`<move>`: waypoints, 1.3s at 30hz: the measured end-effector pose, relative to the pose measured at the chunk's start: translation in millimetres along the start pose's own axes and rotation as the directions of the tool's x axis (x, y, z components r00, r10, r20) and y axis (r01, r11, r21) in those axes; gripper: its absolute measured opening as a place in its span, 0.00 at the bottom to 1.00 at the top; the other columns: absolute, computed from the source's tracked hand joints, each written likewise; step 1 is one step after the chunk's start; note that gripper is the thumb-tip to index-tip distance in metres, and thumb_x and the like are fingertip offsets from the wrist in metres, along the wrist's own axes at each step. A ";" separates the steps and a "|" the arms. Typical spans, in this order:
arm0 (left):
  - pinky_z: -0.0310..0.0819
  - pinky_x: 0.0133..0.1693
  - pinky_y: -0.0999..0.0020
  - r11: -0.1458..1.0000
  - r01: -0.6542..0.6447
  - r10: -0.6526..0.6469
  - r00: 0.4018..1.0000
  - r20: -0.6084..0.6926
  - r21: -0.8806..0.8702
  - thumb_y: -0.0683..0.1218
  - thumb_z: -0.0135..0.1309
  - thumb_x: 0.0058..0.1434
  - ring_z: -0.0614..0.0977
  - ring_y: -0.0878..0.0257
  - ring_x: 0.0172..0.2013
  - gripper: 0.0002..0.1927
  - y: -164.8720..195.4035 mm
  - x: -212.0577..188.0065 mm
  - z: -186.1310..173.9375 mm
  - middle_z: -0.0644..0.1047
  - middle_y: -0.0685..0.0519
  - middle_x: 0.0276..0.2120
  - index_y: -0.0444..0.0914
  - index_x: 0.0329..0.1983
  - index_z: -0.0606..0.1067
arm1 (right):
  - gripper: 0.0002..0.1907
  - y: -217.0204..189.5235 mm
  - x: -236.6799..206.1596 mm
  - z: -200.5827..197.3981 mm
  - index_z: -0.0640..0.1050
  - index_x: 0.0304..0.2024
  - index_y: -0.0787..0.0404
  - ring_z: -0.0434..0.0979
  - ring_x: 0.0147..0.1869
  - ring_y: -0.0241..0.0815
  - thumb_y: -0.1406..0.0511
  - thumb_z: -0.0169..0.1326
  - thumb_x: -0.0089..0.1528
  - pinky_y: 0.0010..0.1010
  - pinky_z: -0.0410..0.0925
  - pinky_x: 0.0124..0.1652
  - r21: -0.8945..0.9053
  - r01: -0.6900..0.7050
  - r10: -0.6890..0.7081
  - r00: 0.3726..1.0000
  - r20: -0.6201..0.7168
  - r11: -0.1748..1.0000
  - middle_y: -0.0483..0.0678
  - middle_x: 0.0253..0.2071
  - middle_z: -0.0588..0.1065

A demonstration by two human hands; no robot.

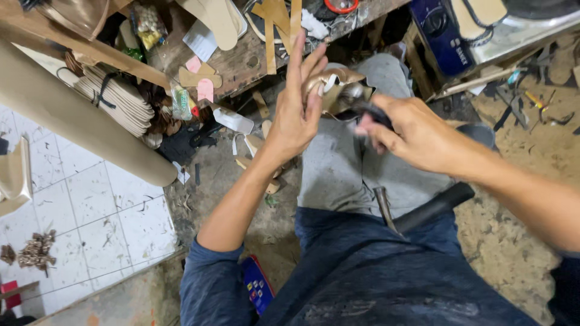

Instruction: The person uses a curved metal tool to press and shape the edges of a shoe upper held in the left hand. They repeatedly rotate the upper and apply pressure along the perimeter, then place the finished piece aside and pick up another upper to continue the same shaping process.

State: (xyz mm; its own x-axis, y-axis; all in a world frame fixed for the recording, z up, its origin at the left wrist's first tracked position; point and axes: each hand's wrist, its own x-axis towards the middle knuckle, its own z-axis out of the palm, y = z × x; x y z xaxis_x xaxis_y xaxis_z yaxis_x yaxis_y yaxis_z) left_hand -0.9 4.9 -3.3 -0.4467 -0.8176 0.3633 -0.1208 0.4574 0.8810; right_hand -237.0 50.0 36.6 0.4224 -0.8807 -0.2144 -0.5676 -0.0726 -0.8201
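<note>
While the left hand [297,115] props a gold shoe piece [331,84] at upper centre with fingers spread flat, the right hand [406,130] pinches a dark brush [356,102] against it. It looks light, thin and bendy; best supported from behind.

Your left hand [296,115] steadies a shoe upper [335,84] of glossy, metallic-looking tan material, and your right hand [411,133] works a dark bristled brush [356,99] on it. At far left lies a matt cardboard roll [72,115] by the rough wooden table [241,63]. The near-left floor tiles [90,223] look smooth and white.
</note>
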 end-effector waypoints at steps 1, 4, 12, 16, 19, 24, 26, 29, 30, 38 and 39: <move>0.66 0.72 0.60 1.000 -0.005 0.005 1.000 -0.001 0.003 0.31 0.37 0.74 0.71 0.47 0.72 0.39 0.5 -0.1 -0.3 0.61 0.37 0.74 0.43 0.80 0.35 | 0.08 -1.3 6.3 0.6 0.72 0.45 0.65 0.81 0.33 0.45 0.70 0.56 0.66 0.35 0.71 0.36 -0.036 0.144 -0.148 0.977 -0.152 0.989 0.52 0.30 0.77; 0.65 0.72 0.61 1.000 0.020 -0.020 1.000 0.021 0.014 0.30 0.37 0.73 0.70 0.48 0.72 0.39 4.5 -0.3 4.3 0.63 0.37 0.73 0.44 0.80 0.36 | 0.17 3.6 25.6 8.8 0.69 0.50 0.69 0.76 0.38 0.48 0.71 0.63 0.65 0.35 0.69 0.39 -0.158 0.402 -0.428 0.784 -0.450 0.902 0.52 0.37 0.73; 0.76 0.59 0.66 0.987 0.158 -0.158 0.987 -0.007 0.036 0.35 0.40 0.73 0.81 0.54 0.60 0.38 12.1 5.2 16.2 0.70 0.40 0.69 0.44 0.80 0.38 | 0.18 22.4 46.4 22.8 0.69 0.48 0.71 0.73 0.40 0.52 0.73 0.62 0.60 0.38 0.68 0.38 -0.431 0.380 -0.570 0.639 -0.517 0.818 0.58 0.39 0.70; 0.74 0.66 0.66 1.000 0.022 -0.022 1.000 0.004 -0.009 0.34 0.39 0.75 0.79 0.54 0.66 0.38 6.5 -1.5 7.3 0.68 0.42 0.71 0.46 0.80 0.37 | 0.08 2.5 34.8 -0.7 0.70 0.41 0.68 0.74 0.35 0.44 0.71 0.56 0.67 0.37 0.69 0.37 0.016 0.215 -0.196 0.915 -0.353 0.976 0.50 0.32 0.71; 0.77 0.59 0.68 0.998 0.056 -0.056 0.998 0.000 -0.016 0.34 0.37 0.73 0.78 0.53 0.67 0.38 2.5 -6.5 -0.9 0.68 0.43 0.71 0.44 0.80 0.37 | 0.05 -7.3 13.8 -12.9 0.72 0.41 0.65 0.78 0.36 0.37 0.67 0.48 0.69 0.33 0.73 0.38 0.271 0.062 -0.046 0.997 -0.063 0.961 0.45 0.33 0.76; 0.70 0.68 0.66 0.999 0.024 -0.025 1.000 0.013 0.034 0.33 0.38 0.75 0.74 0.53 0.70 0.38 1.8 -11.4 -2.4 0.65 0.44 0.73 0.44 0.80 0.36 | 0.10 -2.8 9.9 0.2 0.79 0.48 0.58 0.76 0.33 0.40 0.64 0.54 0.65 0.34 0.69 0.36 -0.029 -0.271 0.272 0.944 0.185 0.962 0.48 0.30 0.78; 0.68 0.70 0.64 1.000 0.018 -0.019 1.000 0.022 0.023 0.32 0.38 0.75 0.71 0.52 0.72 0.39 2.9 -13.6 -1.9 0.62 0.43 0.75 0.43 0.80 0.35 | 0.13 -2.2 13.8 7.4 0.79 0.51 0.61 0.74 0.38 0.38 0.66 0.53 0.65 0.31 0.68 0.40 0.185 -0.168 0.135 0.975 0.175 0.968 0.49 0.34 0.77; 0.65 0.73 0.60 1.000 0.007 -0.008 0.999 0.033 0.024 0.32 0.37 0.74 0.68 0.49 0.74 0.39 5.7 -20.2 0.5 0.57 0.42 0.76 0.42 0.80 0.33 | 0.15 -8.0 16.6 8.2 0.79 0.52 0.64 0.75 0.46 0.38 0.67 0.53 0.64 0.30 0.68 0.47 0.331 -0.081 0.014 0.980 0.200 0.940 0.50 0.41 0.78; 0.66 0.73 0.59 1.000 0.009 -0.010 0.999 0.040 0.025 0.32 0.37 0.75 0.68 0.49 0.74 0.39 6.2 -21.4 1.1 0.56 0.42 0.76 0.42 0.80 0.33 | 0.15 -11.7 16.0 5.6 0.79 0.51 0.65 0.76 0.48 0.39 0.67 0.53 0.63 0.31 0.68 0.49 0.351 -0.063 -0.014 0.977 0.211 0.934 0.51 0.43 0.80; 0.66 0.73 0.60 0.990 -0.001 0.008 0.999 0.045 -0.142 0.33 0.35 0.77 0.65 0.48 0.74 0.39 4.8 -22.3 -0.7 0.45 0.42 0.79 0.43 0.78 0.27 | 0.18 -24.9 8.1 -4.4 0.68 0.50 0.69 0.76 0.40 0.67 0.64 0.55 0.65 0.51 0.70 0.39 -0.499 0.127 -0.099 0.992 0.082 0.857 0.66 0.43 0.73; 0.65 0.74 0.60 0.985 -0.001 0.008 0.999 0.039 -0.175 0.33 0.35 0.78 0.65 0.49 0.74 0.39 3.9 -22.1 -4.3 0.45 0.43 0.79 0.43 0.78 0.28 | 0.20 -22.7 9.9 1.4 0.67 0.54 0.69 0.76 0.38 0.69 0.63 0.55 0.66 0.51 0.70 0.37 -0.514 0.091 -0.079 0.996 0.045 0.853 0.66 0.45 0.73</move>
State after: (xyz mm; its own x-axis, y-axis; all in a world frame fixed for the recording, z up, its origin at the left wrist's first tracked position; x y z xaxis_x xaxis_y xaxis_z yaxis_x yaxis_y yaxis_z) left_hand 12.2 23.2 -6.6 -0.4819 -0.7998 0.3578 0.0368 0.3895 0.9203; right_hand -219.0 43.6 52.3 0.4974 -0.8503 -0.1724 -0.8090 -0.3828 -0.4461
